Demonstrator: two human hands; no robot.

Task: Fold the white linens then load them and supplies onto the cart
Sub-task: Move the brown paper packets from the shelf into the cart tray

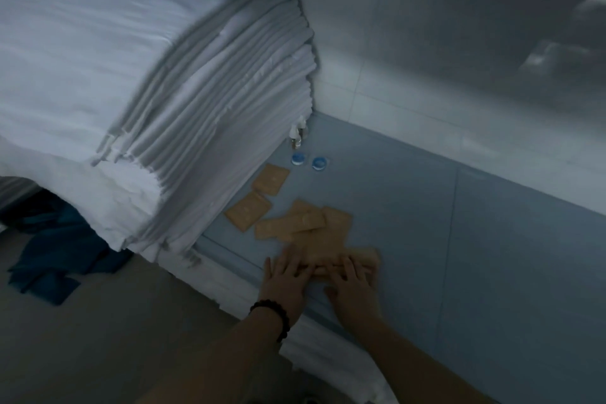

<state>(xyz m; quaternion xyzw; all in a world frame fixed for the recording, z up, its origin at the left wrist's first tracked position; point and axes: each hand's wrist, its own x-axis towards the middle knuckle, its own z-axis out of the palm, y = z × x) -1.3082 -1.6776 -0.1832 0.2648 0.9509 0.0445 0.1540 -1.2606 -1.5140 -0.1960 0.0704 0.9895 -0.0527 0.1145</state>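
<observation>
Both hands flat, left hand (287, 275) and right hand (354, 289), straight fingers pressing tan packets (328, 248) on the bench (459, 239), gripping nothing; a sloppy rake risks skidding packets off the near edge or bumping the leaning linen stack (164, 75) beyond-left.

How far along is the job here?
Looks done: the tall stack of folded white linens. In hand: left hand and right hand press on flat tan packets. Remaining: other packets, two round blue-lidded tubs, small clear bottles; no cart visible.
</observation>
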